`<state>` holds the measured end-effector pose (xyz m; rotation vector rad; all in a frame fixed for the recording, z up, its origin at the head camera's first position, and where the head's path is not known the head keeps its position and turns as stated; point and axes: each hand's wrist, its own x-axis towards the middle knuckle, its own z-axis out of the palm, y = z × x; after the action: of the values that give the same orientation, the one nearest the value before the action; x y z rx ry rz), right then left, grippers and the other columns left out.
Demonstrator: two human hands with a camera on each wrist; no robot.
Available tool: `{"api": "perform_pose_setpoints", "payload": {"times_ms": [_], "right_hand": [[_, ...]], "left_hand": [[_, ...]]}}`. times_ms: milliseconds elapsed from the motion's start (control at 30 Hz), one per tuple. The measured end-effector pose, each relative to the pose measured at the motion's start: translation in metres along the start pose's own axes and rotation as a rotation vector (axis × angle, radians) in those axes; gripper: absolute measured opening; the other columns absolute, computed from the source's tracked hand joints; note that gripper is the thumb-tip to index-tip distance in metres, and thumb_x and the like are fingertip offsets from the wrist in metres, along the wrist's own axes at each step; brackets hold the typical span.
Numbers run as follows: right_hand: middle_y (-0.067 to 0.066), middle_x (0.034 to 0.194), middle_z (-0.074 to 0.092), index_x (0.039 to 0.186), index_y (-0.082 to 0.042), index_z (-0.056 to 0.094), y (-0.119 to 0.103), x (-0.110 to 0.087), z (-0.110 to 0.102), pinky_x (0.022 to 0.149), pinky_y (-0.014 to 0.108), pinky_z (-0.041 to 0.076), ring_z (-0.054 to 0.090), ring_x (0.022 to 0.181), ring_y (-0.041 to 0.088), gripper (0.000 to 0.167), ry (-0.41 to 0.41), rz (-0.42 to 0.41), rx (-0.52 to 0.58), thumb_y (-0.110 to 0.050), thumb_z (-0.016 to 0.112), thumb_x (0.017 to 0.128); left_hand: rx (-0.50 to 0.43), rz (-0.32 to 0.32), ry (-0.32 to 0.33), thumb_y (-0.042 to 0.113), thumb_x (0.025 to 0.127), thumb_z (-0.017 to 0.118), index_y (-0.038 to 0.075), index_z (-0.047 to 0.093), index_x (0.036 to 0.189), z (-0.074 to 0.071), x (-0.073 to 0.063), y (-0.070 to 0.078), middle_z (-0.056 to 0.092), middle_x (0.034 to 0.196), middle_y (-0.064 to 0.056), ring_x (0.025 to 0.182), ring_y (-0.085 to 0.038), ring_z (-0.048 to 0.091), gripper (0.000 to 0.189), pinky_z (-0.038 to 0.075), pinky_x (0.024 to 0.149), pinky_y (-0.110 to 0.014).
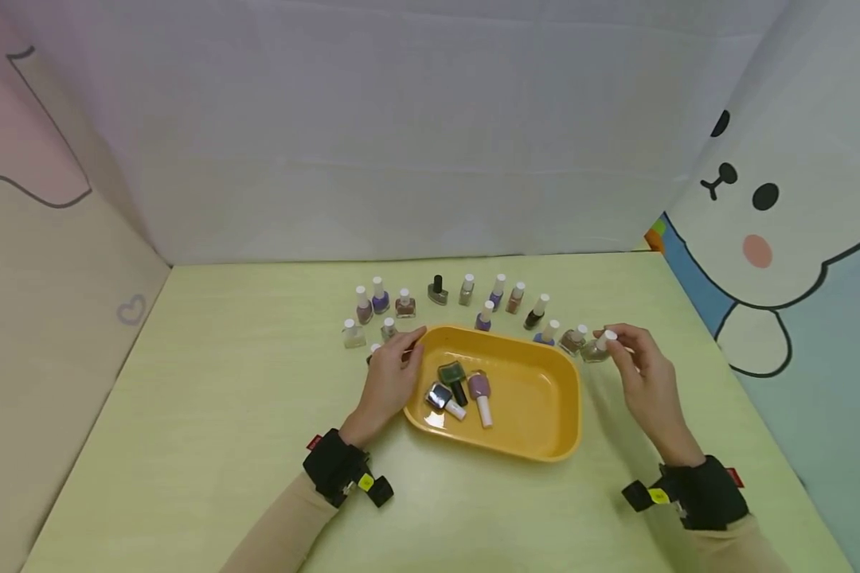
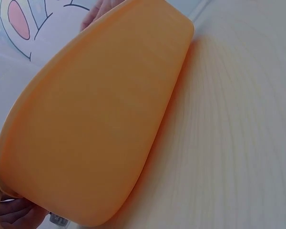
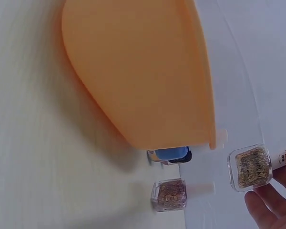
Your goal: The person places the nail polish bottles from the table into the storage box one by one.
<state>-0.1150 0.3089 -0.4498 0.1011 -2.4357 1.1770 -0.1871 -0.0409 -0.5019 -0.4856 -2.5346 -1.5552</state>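
My left hand (image 1: pixel 390 378) grips the left end of a yellow tray (image 1: pixel 545 398), thumb at the rim and fingers under the lip. Three nail polish bottles lie in the tray's left half: a green one (image 1: pixel 451 372) with a black cap, a dark shiny one (image 1: pixel 439 395) and a mauve one (image 1: pixel 478 385), both white-capped. Just past the tray's right end, my right hand (image 1: pixel 648 386) pinches a nail polish bottle (image 3: pixel 251 167) by its white cap. Clear glass shows gold-brown glitter inside it. A similar glitter nail polish bottle (image 1: pixel 572 342) stands close by on its left.
Several upright nail polish bottles stand in a loose arc behind the tray, among them a black-capped one (image 1: pixel 438 293), a purple one (image 1: pixel 381 302) and a clear one (image 1: pixel 354 336). A white wall (image 1: pixel 401 159) rises behind the pale table (image 1: pixel 222 398); printed panels flank both sides.
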Motion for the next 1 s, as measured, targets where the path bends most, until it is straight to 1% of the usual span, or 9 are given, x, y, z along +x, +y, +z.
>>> {"api": "perform_pose_setpoints", "payload": {"times_ms": [100, 233, 400, 467, 600, 667, 733, 867, 1000], "right_hand": [[0.018, 0.12, 0.069, 0.128, 0.004, 0.059, -0.009, 0.007, -0.001, 0.095, 0.0, 0.043, 0.056, 0.108, -0.007, 0.025, -0.048, -0.05, -0.01, -0.009, 0.054, 0.107], [0.016, 0.119, 0.07, 0.127, 0.002, 0.06, -0.021, 0.018, -0.001, 0.096, -0.001, 0.041, 0.055, 0.109, -0.011, 0.022, -0.158, -0.11, -0.048, -0.002, 0.055, 0.105], [0.011, 0.114, 0.071, 0.127, -0.003, 0.062, -0.034, 0.029, 0.006, 0.09, 0.002, 0.046, 0.066, 0.1, 0.014, 0.023, -0.289, -0.157, -0.099, -0.002, 0.057, 0.104], [0.009, 0.11, 0.072, 0.126, -0.003, 0.062, -0.038, 0.032, 0.01, 0.087, 0.01, 0.053, 0.068, 0.095, 0.021, 0.022, -0.352, -0.174, -0.112, -0.003, 0.058, 0.104], [0.006, 0.105, 0.071, 0.126, -0.003, 0.061, -0.044, 0.035, 0.018, 0.087, 0.033, 0.062, 0.069, 0.092, 0.02, 0.022, -0.498, -0.163, -0.12, -0.005, 0.057, 0.104], [0.004, 0.104, 0.07, 0.126, -0.003, 0.062, -0.047, 0.037, 0.022, 0.087, 0.038, 0.063, 0.069, 0.092, 0.019, 0.022, -0.57, -0.152, -0.125, -0.006, 0.057, 0.104], [0.003, 0.103, 0.07, 0.125, -0.002, 0.063, -0.05, 0.04, 0.027, 0.087, 0.039, 0.063, 0.068, 0.092, 0.018, 0.021, -0.633, -0.161, -0.138, -0.007, 0.058, 0.104], [-0.002, 0.098, 0.068, 0.12, -0.003, 0.067, -0.053, 0.046, 0.038, 0.082, 0.034, 0.06, 0.063, 0.089, 0.015, 0.019, -0.737, -0.229, -0.195, -0.008, 0.06, 0.104], [0.0, 0.103, 0.069, 0.121, -0.004, 0.068, -0.053, 0.049, 0.049, 0.084, 0.034, 0.057, 0.058, 0.091, 0.015, 0.019, -0.842, -0.267, -0.223, -0.01, 0.061, 0.104]], "left_hand": [[-0.005, -0.001, -0.002, 0.003, 0.103, 0.06, -0.004, 0.066, 0.134, 0.001, 0.0, 0.001, 0.07, 0.125, -0.019, 0.107, -0.03, 0.071, 0.032, 0.062, 0.09, -0.038], [-0.004, 0.006, 0.006, 0.002, 0.103, 0.06, -0.004, 0.066, 0.133, 0.001, 0.0, 0.001, 0.07, 0.124, -0.02, 0.107, -0.03, 0.071, 0.031, 0.062, 0.09, -0.038], [0.001, 0.01, 0.008, 0.001, 0.103, 0.06, -0.005, 0.066, 0.133, 0.002, 0.001, 0.001, 0.07, 0.123, -0.02, 0.108, -0.03, 0.071, 0.031, 0.062, 0.09, -0.036], [0.001, 0.004, 0.004, 0.002, 0.103, 0.06, -0.004, 0.066, 0.133, 0.002, 0.001, 0.001, 0.07, 0.123, -0.019, 0.108, -0.03, 0.071, 0.031, 0.062, 0.091, -0.036], [0.0, -0.004, -0.001, 0.003, 0.103, 0.06, -0.004, 0.065, 0.134, 0.003, 0.0, 0.001, 0.07, 0.123, -0.019, 0.109, -0.03, 0.071, 0.032, 0.062, 0.091, -0.035], [0.005, 0.001, -0.001, 0.003, 0.103, 0.06, -0.004, 0.065, 0.134, 0.003, 0.0, 0.002, 0.07, 0.123, -0.019, 0.109, -0.03, 0.071, 0.032, 0.062, 0.091, -0.035], [0.011, 0.008, -0.002, 0.002, 0.103, 0.06, -0.004, 0.066, 0.133, 0.004, 0.0, 0.002, 0.07, 0.123, -0.02, 0.109, -0.03, 0.071, 0.031, 0.062, 0.091, -0.035], [0.027, 0.018, -0.007, 0.002, 0.103, 0.059, -0.004, 0.066, 0.133, 0.003, 0.001, 0.002, 0.07, 0.123, -0.019, 0.109, -0.03, 0.071, 0.031, 0.062, 0.091, -0.035], [0.035, 0.023, 0.003, 0.002, 0.103, 0.06, -0.004, 0.066, 0.133, 0.002, 0.001, 0.002, 0.071, 0.122, -0.019, 0.109, -0.03, 0.071, 0.031, 0.062, 0.09, -0.035]]}}
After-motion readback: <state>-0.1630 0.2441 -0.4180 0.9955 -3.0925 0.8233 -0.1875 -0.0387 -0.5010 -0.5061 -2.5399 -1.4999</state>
